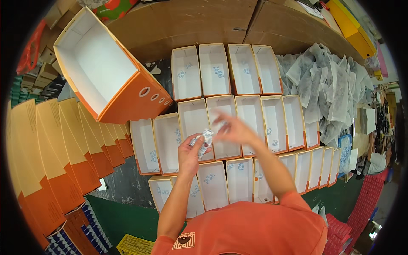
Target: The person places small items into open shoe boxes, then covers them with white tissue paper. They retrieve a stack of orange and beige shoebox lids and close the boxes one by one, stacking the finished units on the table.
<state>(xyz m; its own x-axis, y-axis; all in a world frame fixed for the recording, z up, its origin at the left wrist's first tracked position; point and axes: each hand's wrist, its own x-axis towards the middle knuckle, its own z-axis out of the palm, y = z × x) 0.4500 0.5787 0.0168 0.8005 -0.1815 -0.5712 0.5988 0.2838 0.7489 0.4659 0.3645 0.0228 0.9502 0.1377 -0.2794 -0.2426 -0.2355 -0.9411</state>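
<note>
My left hand is closed around a bunch of small white-and-blue sachets, held above the middle row of open boxes. Just to its right, my right hand is smeared by motion over a white-lined box. Its fingers look partly bent, and whether a sachet is between them I cannot tell. Open orange-edged boxes stand in three rows beneath both hands. Pairs or small groups of the same sachets lie in many of them, such as the sachets in a far-row box.
A large stack of open boxes leans at the far left. Below it, tan-and-orange boxes stand in a line. White translucent bags are heaped at the far right. A yellow crate sits low at the front left, and cardboard borders the back.
</note>
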